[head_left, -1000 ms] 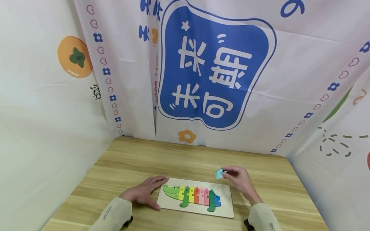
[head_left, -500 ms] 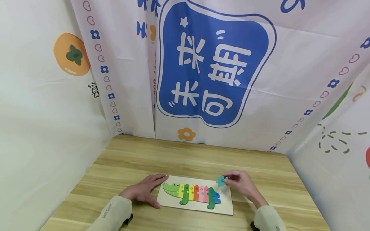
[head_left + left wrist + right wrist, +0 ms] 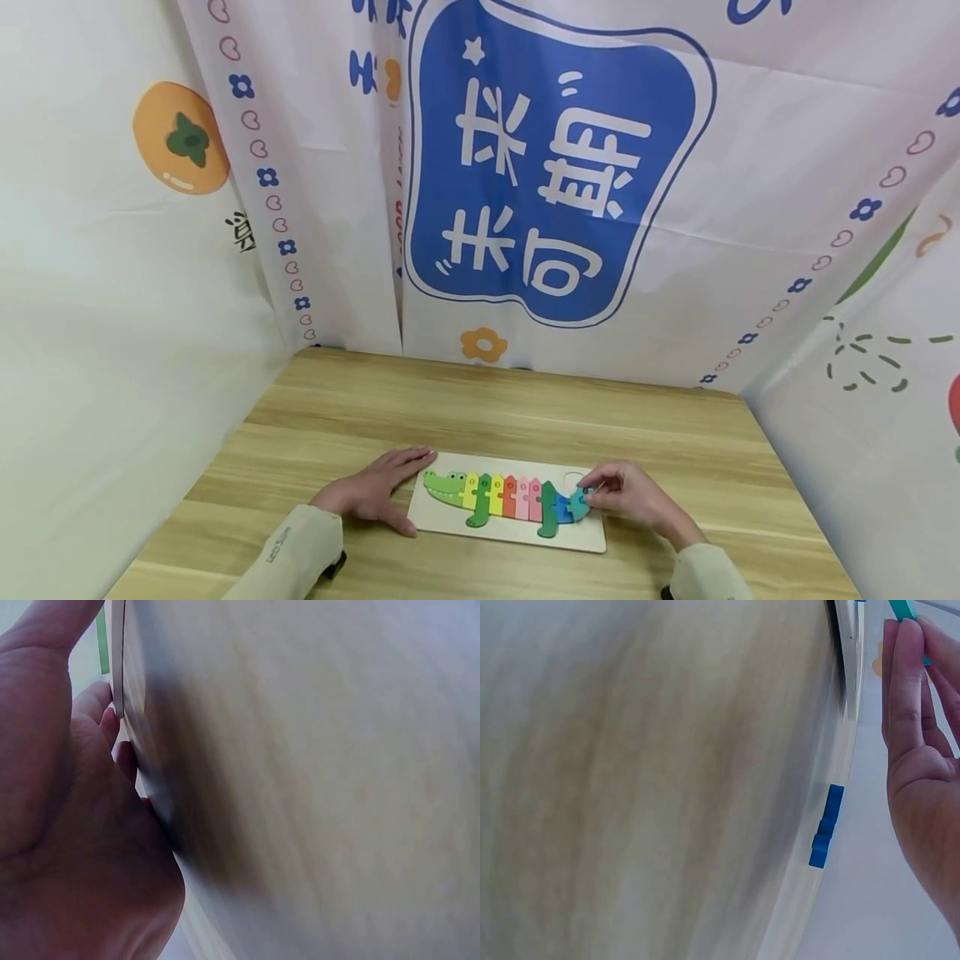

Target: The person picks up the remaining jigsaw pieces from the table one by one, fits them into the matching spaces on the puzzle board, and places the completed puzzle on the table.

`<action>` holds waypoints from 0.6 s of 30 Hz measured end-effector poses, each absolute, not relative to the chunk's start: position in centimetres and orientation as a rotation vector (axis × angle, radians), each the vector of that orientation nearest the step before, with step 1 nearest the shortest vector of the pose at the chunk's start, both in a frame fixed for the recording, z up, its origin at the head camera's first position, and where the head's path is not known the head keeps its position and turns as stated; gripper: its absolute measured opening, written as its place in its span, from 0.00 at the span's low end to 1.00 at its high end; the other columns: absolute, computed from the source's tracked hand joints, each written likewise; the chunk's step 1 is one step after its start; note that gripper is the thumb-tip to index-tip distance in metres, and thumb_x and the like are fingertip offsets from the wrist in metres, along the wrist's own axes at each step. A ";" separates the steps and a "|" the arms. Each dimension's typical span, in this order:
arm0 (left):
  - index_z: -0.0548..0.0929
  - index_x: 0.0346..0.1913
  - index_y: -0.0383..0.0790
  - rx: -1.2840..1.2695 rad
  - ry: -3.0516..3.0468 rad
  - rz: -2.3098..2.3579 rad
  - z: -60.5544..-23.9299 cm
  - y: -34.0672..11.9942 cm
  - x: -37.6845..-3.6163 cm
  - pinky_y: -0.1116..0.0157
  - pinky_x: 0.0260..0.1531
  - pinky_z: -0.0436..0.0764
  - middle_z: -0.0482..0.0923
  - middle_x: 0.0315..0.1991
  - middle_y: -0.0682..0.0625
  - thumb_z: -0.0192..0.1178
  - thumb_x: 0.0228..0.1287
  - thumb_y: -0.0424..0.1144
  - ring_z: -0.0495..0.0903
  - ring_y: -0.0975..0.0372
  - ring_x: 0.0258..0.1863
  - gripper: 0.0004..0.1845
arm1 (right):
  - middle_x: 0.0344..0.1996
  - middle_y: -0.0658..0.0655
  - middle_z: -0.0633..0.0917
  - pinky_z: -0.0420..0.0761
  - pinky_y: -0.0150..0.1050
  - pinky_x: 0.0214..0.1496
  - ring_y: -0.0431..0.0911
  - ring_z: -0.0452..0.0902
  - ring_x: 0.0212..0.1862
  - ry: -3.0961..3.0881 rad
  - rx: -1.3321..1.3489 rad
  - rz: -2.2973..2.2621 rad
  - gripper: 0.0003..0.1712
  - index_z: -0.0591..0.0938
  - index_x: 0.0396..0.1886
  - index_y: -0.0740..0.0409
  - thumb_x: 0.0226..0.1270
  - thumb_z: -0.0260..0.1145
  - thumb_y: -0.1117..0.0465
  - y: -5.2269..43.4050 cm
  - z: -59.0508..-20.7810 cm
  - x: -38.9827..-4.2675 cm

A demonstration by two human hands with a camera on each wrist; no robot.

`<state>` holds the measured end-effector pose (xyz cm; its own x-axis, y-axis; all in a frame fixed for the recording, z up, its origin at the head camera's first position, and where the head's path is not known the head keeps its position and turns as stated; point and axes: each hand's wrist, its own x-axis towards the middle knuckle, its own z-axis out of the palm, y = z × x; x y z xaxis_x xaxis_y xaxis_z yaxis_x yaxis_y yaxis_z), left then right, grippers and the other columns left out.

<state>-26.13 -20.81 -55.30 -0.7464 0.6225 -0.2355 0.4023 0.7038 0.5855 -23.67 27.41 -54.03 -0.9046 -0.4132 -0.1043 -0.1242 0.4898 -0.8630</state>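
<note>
A wooden crocodile puzzle board (image 3: 585, 537) lies on the table in the head view, its green head (image 3: 446, 488) at the left and colored body pieces running rightward. My right hand (image 3: 637, 502) pinches a teal puzzle piece (image 3: 579, 505) between thumb and fingertips, at the tail end beside the blue piece (image 3: 562, 507). The right wrist view shows the teal piece (image 3: 902, 609) edge-on at the fingertips. At the board's left edge rests my left hand (image 3: 372, 493), fingers and thumb spread toward its two left corners. In the left wrist view, the fingertips touch the board's side.
A pale wooden table (image 3: 420, 400) surrounds the board. In the right wrist view a wavy-edged blue piece (image 3: 826, 825) shows past the board; the head view does not show it. White printed cloth walls (image 3: 345, 275) stand around the table's back and sides.
My right hand has brought the teal piece from behind the board down and toward me, to the crocodile's tail end. The left hand stays at the board's left edge. The head view has tilted slightly.
</note>
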 end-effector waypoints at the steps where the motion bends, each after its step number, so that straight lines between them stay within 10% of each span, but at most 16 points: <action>1: 0.52 0.85 0.54 0.791 2.495 0.717 -55.3 -20.8 -26.1 0.34 0.74 0.55 0.47 0.84 0.47 0.78 0.49 0.64 0.47 0.43 0.82 0.64 | 0.42 0.56 0.87 0.81 0.32 0.39 0.43 0.80 0.38 2.445 -0.457 -1.372 0.11 0.91 0.46 0.54 0.65 0.76 0.57 27.4 -54.1 -23.7; 18: 0.51 0.85 0.52 0.814 2.498 0.705 -55.2 -20.7 -26.0 0.32 0.73 0.55 0.47 0.84 0.46 0.77 0.51 0.63 0.48 0.41 0.81 0.63 | 0.38 0.53 0.86 0.80 0.31 0.37 0.42 0.78 0.36 2.465 -0.450 -1.338 0.10 0.91 0.44 0.55 0.65 0.76 0.59 27.1 -54.3 -23.7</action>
